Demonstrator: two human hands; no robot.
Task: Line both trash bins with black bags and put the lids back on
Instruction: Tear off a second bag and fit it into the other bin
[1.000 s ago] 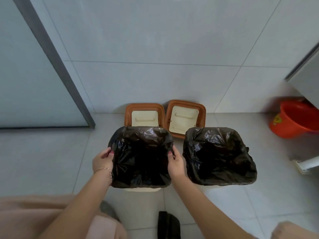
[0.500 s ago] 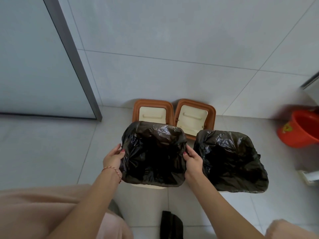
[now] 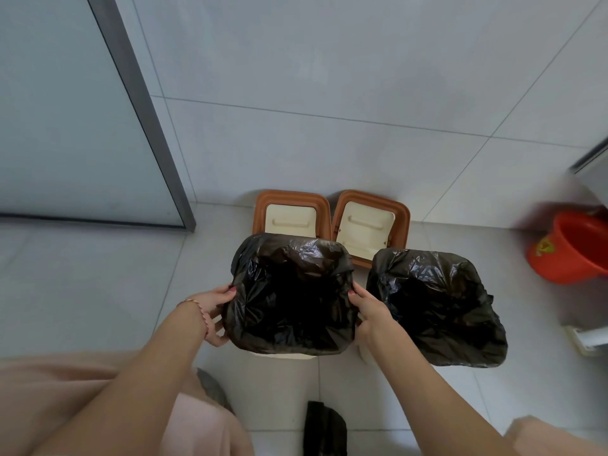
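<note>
Head view showed two bag-lined bins at centre frame: left bin (image 3: pixel 289 291), right bin (image 3: pixel 434 307). Two lids (image 3: pixel 291 213) (image 3: pixel 370 225) leaned behind, partly hidden. Left hand (image 3: pixel 214 307) and right hand (image 3: pixel 367 307) gripped the left bin's sides; fingertips were hidden.

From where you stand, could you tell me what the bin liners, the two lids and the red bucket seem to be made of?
Left bin liner and right bin liner: thin, glossy black plastic film, crinkled and glinting. Left lid and right lid: probably rigid moulded plastic, matt brown rims around cream panels. Red bucket: likely smooth plastic with a slight sheen.
</note>
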